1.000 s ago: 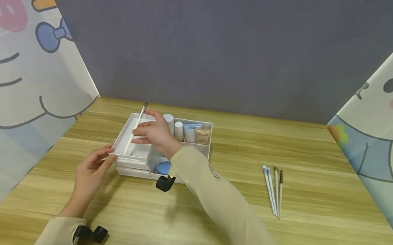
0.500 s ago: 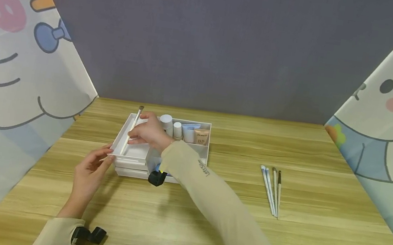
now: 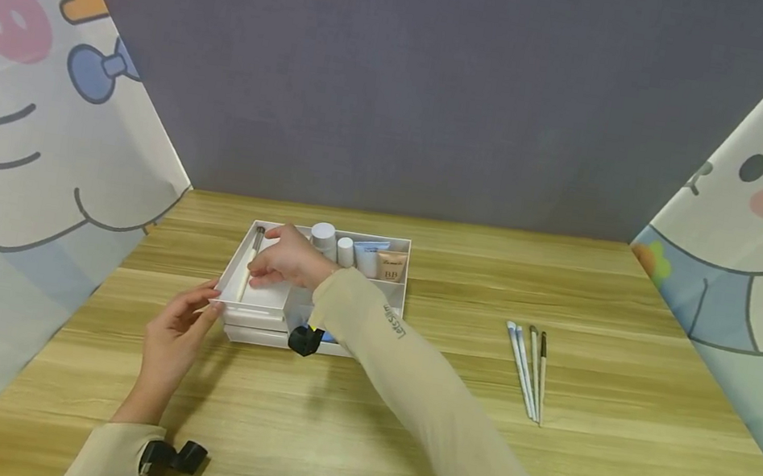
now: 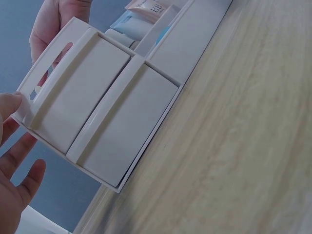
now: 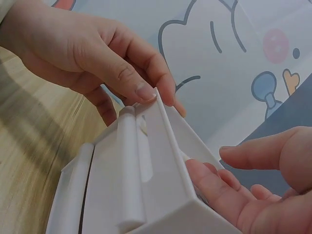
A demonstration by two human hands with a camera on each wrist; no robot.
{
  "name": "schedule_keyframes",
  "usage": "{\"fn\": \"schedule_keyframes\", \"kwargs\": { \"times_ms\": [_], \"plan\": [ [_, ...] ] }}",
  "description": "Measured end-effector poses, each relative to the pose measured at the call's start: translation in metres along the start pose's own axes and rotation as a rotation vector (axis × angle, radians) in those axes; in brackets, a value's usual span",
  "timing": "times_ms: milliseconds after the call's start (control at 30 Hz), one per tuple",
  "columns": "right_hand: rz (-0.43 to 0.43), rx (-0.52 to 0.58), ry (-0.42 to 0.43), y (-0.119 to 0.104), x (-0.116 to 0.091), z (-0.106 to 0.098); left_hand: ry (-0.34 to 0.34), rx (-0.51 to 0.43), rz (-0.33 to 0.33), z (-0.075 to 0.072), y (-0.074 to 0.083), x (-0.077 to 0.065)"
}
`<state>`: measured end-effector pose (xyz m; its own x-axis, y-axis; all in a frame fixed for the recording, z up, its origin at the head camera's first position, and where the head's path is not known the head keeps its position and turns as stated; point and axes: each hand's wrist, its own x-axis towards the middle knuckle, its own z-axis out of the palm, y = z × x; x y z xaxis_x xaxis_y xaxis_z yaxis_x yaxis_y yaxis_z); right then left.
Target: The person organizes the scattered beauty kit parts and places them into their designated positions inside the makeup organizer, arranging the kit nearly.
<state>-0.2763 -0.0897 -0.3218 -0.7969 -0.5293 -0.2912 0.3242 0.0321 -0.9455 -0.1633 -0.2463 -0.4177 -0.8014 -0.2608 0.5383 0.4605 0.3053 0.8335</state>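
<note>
A white makeup brush [image 3: 254,244] with a dark tip lies along the left wall of the open top tray of a white makeup organizer [image 3: 258,318]. My right hand [image 3: 290,259] reaches into this tray, its fingertips at the brush handle; in the right wrist view they are partly hidden behind the tray wall. My left hand [image 3: 177,327] pinches the tray's front left corner, thumb on the edge and fingers round the outer side. Two drawer fronts [image 4: 129,122] with bar handles show below the tray in the left wrist view.
Several more brushes [image 3: 531,373] lie on the wooden table to the right. The organizer's back compartment holds a white-capped jar [image 3: 324,238], a small bottle [image 3: 346,252], a blue tube [image 3: 367,256] and a BB cream tube [image 3: 391,266]. Printed cloth walls stand at both sides.
My right hand has lowered the makeup brush from a raised slant over the tray down flat by its left wall. My left hand stays at the corner.
</note>
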Motion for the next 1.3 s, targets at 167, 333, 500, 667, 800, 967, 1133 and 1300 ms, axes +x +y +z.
{"fn": "schedule_keyframes", "kwargs": {
  "times_ms": [167, 333, 500, 667, 800, 967, 1133, 1300],
  "plan": [
    [-0.011, 0.021, -0.014, 0.001, 0.001, 0.000, 0.000, -0.002, 0.000, 0.000, 0.000, 0.000],
    [-0.018, 0.046, -0.027, 0.002, 0.001, -0.002, 0.004, -0.001, -0.003, 0.000, -0.001, 0.000],
    [-0.043, 0.114, -0.029, 0.003, -0.001, -0.004, -0.001, 0.001, 0.005, 0.000, 0.000, 0.000],
    [-0.085, 0.139, -0.048, 0.007, -0.007, -0.009, -0.003, 0.008, 0.008, 0.000, -0.001, 0.000],
    [-0.119, 0.142, -0.081, 0.012, -0.017, -0.016, -0.005, 0.006, -0.007, -0.001, -0.001, 0.000],
    [-0.161, 0.133, -0.128, 0.014, -0.033, -0.028, -0.004, 0.011, -0.003, -0.001, -0.002, 0.001],
    [-0.180, 0.124, -0.150, 0.015, -0.049, -0.039, -0.005, 0.023, -0.016, 0.000, -0.001, 0.001],
    [-0.195, 0.121, -0.162, 0.019, -0.061, -0.051, -0.007, 0.025, -0.029, -0.001, 0.001, 0.000]
  ]
}}
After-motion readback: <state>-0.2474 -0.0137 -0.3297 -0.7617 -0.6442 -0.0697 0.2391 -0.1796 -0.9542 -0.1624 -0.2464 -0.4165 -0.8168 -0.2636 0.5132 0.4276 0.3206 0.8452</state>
